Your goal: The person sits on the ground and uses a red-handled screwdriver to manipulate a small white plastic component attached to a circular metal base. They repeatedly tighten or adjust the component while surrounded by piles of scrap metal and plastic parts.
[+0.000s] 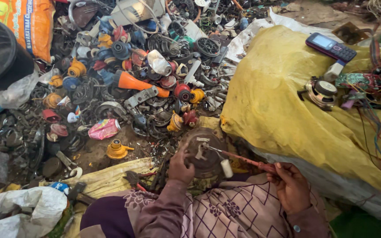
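One mobile phone, one loudspeaker, one screwdriver, two hands

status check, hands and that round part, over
Left hand steadies round metal disc. Right hand holds red-handled screwdriver, tip on disc. Scrap pile close ahead.

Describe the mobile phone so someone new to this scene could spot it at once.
Start at the big yellow sack on the right. Near its top edge lies the mobile phone, above the round speaker and tangled wires. It alone is a flat dark bar with a pale screen and keypad.
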`<state>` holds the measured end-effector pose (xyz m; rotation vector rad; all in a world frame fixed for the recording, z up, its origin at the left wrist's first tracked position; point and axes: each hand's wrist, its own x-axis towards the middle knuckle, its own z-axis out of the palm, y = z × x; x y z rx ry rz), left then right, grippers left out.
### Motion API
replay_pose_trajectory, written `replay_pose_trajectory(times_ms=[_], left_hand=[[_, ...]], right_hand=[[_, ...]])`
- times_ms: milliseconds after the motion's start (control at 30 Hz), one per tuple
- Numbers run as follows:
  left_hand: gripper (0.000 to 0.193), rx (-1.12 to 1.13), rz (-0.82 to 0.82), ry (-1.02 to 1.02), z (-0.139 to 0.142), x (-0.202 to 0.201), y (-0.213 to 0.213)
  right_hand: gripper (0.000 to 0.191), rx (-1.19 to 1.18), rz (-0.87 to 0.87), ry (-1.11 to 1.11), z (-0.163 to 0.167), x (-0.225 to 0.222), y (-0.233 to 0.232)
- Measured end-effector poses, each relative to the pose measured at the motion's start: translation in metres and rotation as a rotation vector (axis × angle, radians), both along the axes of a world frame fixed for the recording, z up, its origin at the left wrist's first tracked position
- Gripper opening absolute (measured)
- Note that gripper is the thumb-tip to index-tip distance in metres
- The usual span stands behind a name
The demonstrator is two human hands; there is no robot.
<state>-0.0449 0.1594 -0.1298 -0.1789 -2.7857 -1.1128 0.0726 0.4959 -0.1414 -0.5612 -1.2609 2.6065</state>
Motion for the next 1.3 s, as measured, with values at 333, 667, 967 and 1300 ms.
replay_pose_trajectory(times_ms=[333,667,967,1300], left_hand=[[0.155,-0.158,-0.086,-0.041,-0.005,-0.011,-0.002],[0.150,-0.435,0.188,-0.371,0.014,0.013,0.048],[0.147,-0.310,0.267,-0.369,0.010,0.001,0.046],[0.147,-0.421,0.211,-0.462,0.041,0.000,0.042]], right_hand=[[0.011,0.018,-0.003,0.007,0.000,0.000,0.001],[0.012,0.013,-0.035,0.049,-0.007,-0.002,0.004],[0.015,0.034,-0.044,0.026,0.005,-0.001,0.006],[0.012,0.112,-0.055,0.037,0.018,-0.002,-0.003]])
